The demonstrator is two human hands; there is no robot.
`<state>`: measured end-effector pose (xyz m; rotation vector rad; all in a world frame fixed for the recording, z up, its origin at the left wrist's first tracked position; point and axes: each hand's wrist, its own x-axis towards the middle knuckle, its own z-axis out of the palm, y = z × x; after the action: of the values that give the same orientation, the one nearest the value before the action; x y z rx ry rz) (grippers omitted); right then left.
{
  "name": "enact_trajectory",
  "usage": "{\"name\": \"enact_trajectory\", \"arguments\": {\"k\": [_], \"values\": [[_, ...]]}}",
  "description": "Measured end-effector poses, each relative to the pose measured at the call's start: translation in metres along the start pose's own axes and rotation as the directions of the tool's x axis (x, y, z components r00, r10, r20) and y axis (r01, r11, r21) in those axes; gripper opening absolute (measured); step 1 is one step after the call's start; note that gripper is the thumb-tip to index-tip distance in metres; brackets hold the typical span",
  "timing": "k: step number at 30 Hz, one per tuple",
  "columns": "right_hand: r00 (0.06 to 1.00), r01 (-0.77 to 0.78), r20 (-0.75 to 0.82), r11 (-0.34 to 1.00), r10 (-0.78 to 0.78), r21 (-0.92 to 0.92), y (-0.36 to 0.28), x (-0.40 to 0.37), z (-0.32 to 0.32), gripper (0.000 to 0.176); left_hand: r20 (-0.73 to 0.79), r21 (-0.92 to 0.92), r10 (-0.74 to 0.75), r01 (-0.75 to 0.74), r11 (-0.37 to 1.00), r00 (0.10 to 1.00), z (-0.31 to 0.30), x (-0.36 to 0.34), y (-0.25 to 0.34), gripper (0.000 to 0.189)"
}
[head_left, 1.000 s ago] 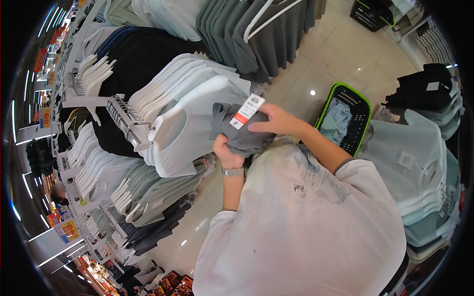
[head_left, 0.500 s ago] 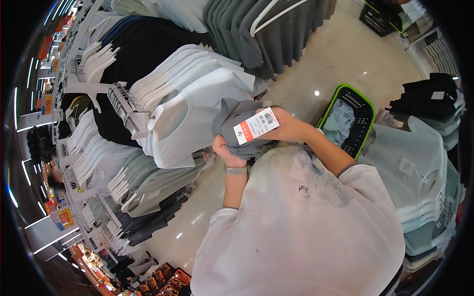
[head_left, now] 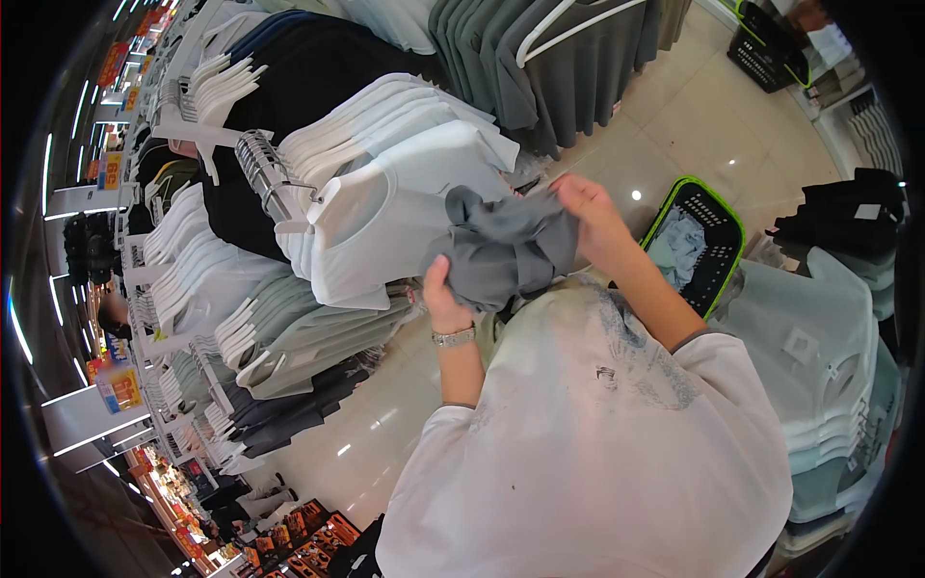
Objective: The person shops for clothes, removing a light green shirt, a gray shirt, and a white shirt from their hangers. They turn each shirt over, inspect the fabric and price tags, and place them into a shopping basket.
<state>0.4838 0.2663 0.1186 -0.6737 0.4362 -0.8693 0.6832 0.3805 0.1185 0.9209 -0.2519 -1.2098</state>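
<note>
A crumpled dark grey garment [head_left: 506, 250] is held between both hands in front of the white hanging T-shirts [head_left: 414, 207]. My left hand [head_left: 446, 301], with a metal watch at the wrist, grips its near left side, thumb up against the cloth. My right hand [head_left: 590, 214] pinches the garment's right edge between bent fingers. Folds hide parts of the fingers and the garment's full shape; no price tag shows on it now.
A black basket [head_left: 737, 231] with a green rim stands on the floor at right, pale blue cloth [head_left: 678, 241] inside. Racks of hanging shirts line the left; grey garments [head_left: 578, 77] hang at the top. Pale tops [head_left: 805, 323] are at right. Another black basket [head_left: 761, 53] sits farther off.
The white and orange price tag held up at the garment has gone out of sight. My right hand has moved right and up, spreading the grey cloth wider. The view has shifted slightly.
</note>
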Motion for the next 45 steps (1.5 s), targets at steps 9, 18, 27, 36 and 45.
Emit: {"name": "enact_trajectory", "arguments": {"k": [9,18,27,36,45], "values": [[0.965,0.259,-0.197,0.757,-0.174,0.599,-0.034,-0.005,-0.048,0.032,-0.240,-0.080,0.053,-0.074,0.994,0.969,-0.058,-0.013,0.045,0.041],[0.949,0.293,-0.270,0.765,-0.161,0.574,-0.059,-0.013,-0.041,0.033,-0.307,-0.101,0.024,-0.058,0.993,0.951,-0.074,-0.017,0.033,0.037],[0.988,0.125,-0.085,0.989,-0.132,-0.078,-0.045,-0.034,0.062,0.023,0.027,0.527,0.050,-0.057,0.848,0.998,-0.011,-0.043,-0.015,0.042],[0.729,0.641,0.681,0.418,-0.070,-0.644,0.027,-0.051,0.100,0.026,0.228,0.725,0.016,-0.181,0.664,0.973,-0.013,-0.057,-0.039,0.045],[0.929,0.224,0.332,0.464,0.163,-0.857,0.028,-0.043,0.014,0.028,-0.081,-0.141,-0.025,0.014,0.990,0.996,0.001,-0.058,-0.008,0.054]]}}
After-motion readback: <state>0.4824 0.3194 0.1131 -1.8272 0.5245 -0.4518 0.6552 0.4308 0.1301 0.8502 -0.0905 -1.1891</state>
